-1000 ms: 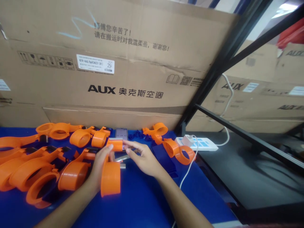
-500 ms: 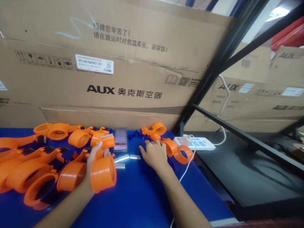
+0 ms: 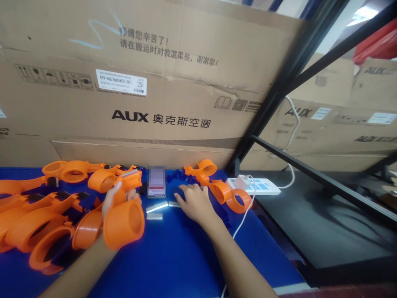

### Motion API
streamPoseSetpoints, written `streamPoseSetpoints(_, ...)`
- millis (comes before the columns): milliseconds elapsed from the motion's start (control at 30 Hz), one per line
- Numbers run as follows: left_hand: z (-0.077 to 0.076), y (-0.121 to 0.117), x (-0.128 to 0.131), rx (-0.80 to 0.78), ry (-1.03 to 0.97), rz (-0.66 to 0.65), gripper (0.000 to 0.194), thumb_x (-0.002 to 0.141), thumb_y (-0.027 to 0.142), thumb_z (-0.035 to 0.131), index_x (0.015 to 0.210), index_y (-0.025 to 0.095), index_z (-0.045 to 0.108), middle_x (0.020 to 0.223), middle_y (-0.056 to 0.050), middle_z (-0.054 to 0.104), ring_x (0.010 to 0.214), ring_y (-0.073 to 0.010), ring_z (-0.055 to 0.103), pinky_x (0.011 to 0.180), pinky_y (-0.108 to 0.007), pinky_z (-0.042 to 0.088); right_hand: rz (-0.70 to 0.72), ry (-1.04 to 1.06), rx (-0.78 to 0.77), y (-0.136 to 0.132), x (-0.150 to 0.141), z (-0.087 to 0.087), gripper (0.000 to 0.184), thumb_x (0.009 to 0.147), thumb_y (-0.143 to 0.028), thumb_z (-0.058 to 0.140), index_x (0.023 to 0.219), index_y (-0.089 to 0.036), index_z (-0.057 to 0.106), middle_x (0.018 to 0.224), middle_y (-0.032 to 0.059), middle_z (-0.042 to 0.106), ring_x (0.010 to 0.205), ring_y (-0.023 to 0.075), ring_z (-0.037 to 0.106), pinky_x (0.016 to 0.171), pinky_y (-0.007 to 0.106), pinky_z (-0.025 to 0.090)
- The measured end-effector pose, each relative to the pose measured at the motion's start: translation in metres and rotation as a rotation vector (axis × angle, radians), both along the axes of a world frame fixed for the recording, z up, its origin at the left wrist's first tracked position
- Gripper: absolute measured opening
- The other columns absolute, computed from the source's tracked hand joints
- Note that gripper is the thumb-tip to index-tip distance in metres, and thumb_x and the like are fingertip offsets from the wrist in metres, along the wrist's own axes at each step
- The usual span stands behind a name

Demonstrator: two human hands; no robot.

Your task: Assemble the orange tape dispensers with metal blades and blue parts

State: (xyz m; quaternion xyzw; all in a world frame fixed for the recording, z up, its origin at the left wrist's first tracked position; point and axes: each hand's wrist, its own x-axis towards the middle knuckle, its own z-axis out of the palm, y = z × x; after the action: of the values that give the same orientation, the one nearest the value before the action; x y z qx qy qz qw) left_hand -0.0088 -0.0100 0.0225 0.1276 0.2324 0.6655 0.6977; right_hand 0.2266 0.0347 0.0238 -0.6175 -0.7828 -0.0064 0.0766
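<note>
My left hand (image 3: 109,203) is closed around the middle of an orange plastic tape dispenser (image 3: 121,227). The dispenser's wide ring faces me, and a pale metal strip shows along its upper end. To the right, my right hand (image 3: 197,203) lies low over dark blue pieces (image 3: 221,213) on the blue table, fingers apart, the tips partly hidden. Short silvery metal strips (image 3: 154,216) rest on the table between my hands; one is beside my right thumb.
Several more orange tape dispensers (image 3: 34,227) crowd the left side; others (image 3: 221,192) lie at the right. A phone (image 3: 156,188) stands near the back, by small blue parts (image 3: 180,176). A white power strip (image 3: 263,187) with a cable sits by the black frame (image 3: 263,111). A large carton (image 3: 173,91) rises behind.
My right hand has left the dispenser's upper end and moved right, down to the blue pieces. My left hand has drawn the dispenser left and tilted it. The phone is now uncovered.
</note>
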Motion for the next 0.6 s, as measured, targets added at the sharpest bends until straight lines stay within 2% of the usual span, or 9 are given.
streamPoseSetpoints(100,0.001,-0.002,-0.006,0.037,-0.003,-0.001,0.03,0.083,0.042,0.072,0.071,0.021,0.054,0.057,0.002,0.051,0.05,-0.0141,0.049,0.05,-0.027,0.049,0.207,0.123,0.001,-0.006,-0.004,0.004,0.035,0.106,-0.041,0.047,0.127,-0.022,0.068,0.121,0.0133,0.071,0.114,0.0307,0.058,0.094,0.044,0.037)
streamPoseSetpoints(167,-0.001,-0.003,-0.01,0.07,0.016,-0.076,0.035,0.082,0.049,0.071,0.069,0.021,0.052,0.058,0.0,0.052,0.053,-0.0157,0.05,0.054,-0.029,0.051,0.411,0.188,0.002,-0.013,-0.011,0.007,0.035,0.107,-0.039,0.048,0.134,-0.024,0.064,0.13,0.0119,0.067,0.119,0.0292,0.054,0.096,0.043,0.037)
streamPoseSetpoints(233,-0.003,-0.003,-0.012,0.111,0.035,-0.132,0.039,0.083,0.053,0.068,0.067,0.021,0.051,0.059,-0.001,0.05,0.055,-0.0167,0.05,0.054,-0.03,0.049,0.59,0.202,0.002,-0.022,-0.021,0.006,0.037,0.106,-0.04,0.051,0.139,-0.027,0.061,0.137,0.0109,0.063,0.122,0.029,0.051,0.096,0.042,0.038)
streamPoseSetpoints(300,-0.003,-0.004,-0.011,0.15,0.047,-0.126,0.04,0.086,0.053,0.064,0.067,0.021,0.052,0.059,-0.001,0.049,0.054,-0.0159,0.047,0.053,-0.029,0.046,0.706,0.173,0.008,-0.031,-0.033,0.003,0.039,0.102,-0.04,0.057,0.14,-0.029,0.06,0.146,0.0104,0.056,0.122,0.03,0.049,0.094,0.042,0.039)
streamPoseSetpoints(400,-0.002,-0.006,-0.008,0.169,0.049,-0.102,0.041,0.09,0.052,0.059,0.067,0.02,0.052,0.06,-0.001,0.048,0.054,-0.0143,0.043,0.052,-0.028,0.043,0.758,0.11,0.035,-0.039,-0.049,-0.008,0.035,0.101,-0.041,0.059,0.134,-0.029,0.063,0.144,0.0109,0.056,0.114,0.0296,0.049,0.09,0.042,0.039)
streamPoseSetpoints(500,-0.001,-0.006,-0.005,0.159,0.037,-0.139,0.04,0.091,0.051,0.058,0.066,0.02,0.051,0.057,0.0,0.045,0.052,-0.0139,0.041,0.051,-0.028,0.042,0.74,0.069,0.06,-0.04,-0.058,-0.018,0.034,0.103,-0.044,0.055,0.129,-0.024,0.064,0.131,0.0131,0.061,0.107,0.0291,0.048,0.087,0.042,0.038)
streamPoseSetpoints(600,-0.003,-0.005,-0.003,0.143,0.026,-0.104,0.04,0.09,0.049,0.059,0.065,0.02,0.049,0.057,0.001,0.044,0.053,-0.0134,0.041,0.053,-0.027,0.042,0.729,0.06,0.079,-0.038,-0.06,-0.023,0.033,0.105,-0.042,0.051,0.127,-0.022,0.063,0.124,0.0129,0.063,0.105,0.0283,0.047,0.085,0.042,0.037)
